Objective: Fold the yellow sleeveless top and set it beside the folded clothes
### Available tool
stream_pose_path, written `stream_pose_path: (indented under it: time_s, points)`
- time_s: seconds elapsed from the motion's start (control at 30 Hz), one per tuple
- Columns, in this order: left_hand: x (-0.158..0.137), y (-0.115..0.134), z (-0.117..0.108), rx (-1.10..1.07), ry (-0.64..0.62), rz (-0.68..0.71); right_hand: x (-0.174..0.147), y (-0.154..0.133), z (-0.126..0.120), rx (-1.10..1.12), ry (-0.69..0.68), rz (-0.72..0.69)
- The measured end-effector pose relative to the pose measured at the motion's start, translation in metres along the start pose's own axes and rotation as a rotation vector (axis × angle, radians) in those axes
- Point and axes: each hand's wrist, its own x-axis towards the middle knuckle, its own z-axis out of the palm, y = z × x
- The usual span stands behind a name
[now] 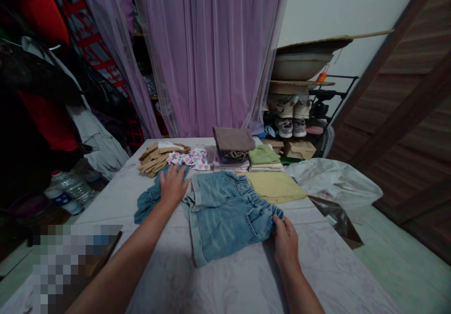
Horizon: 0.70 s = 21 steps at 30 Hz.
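Note:
A pair of blue denim shorts [225,220] lies spread on the table, its elastic waistband toward the right and its rolled leg hems toward the left. My right hand [286,239] pinches the near end of that waistband. Fingers spread, my left hand [174,182] rests on a crumpled dark teal garment [150,201] just left of the shorts. Behind it sit a tan garment [151,161] and a white cloth with pink spots [193,158], both loosely bunched.
Folded clothes stand at the back, with a brown folded garment [233,139] on top and a green one [263,154] beside it. A yellow folded cloth [278,186] lies right of the shorts. A white plastic bag [338,180] is at the table's right edge.

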Motion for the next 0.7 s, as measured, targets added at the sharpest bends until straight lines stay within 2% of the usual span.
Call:
stream_pose_path:
  time_s: [0.07,0.17,0.23,0.3,0.33,0.4,0.53,0.63,0.67,0.7]
  points:
    - [-0.001,-0.029,-0.007,0.109,-0.086,-0.193,-0.001,-0.002,0.003,-0.004,0.006,0.013]
    - [0.003,-0.056,-0.015,0.166,-0.388,-0.37,-0.004,-0.006,0.005,-0.039,-0.014,0.004]
    - [0.011,-0.065,-0.024,0.159,-0.571,-0.337,-0.006,-0.009,0.005,-0.099,-0.032,-0.036]
    - [0.026,-0.067,-0.038,0.077,-0.637,-0.2,-0.008,-0.011,0.004,-0.159,-0.044,-0.084]
    - [0.035,-0.066,-0.047,0.012,-0.622,-0.129,-0.009,-0.011,0.004,-0.183,-0.049,-0.102]
    - [0.055,-0.063,-0.066,-0.096,-0.491,-0.072,-0.01,-0.011,0.004,-0.222,-0.064,-0.124]
    - [0.095,-0.055,-0.094,-0.117,-0.117,-0.158,-0.012,-0.012,0.005,-0.279,-0.089,-0.135]
    - [0.119,-0.052,-0.091,-0.168,0.17,-0.192,-0.014,-0.013,0.005,-0.306,-0.116,-0.134]
    - [0.125,-0.052,-0.084,-0.215,0.214,-0.188,-0.014,-0.013,0.005,-0.315,-0.123,-0.135]
    - [0.128,-0.051,-0.076,-0.28,0.199,-0.184,-0.015,-0.013,0.005,-0.323,-0.129,-0.137]
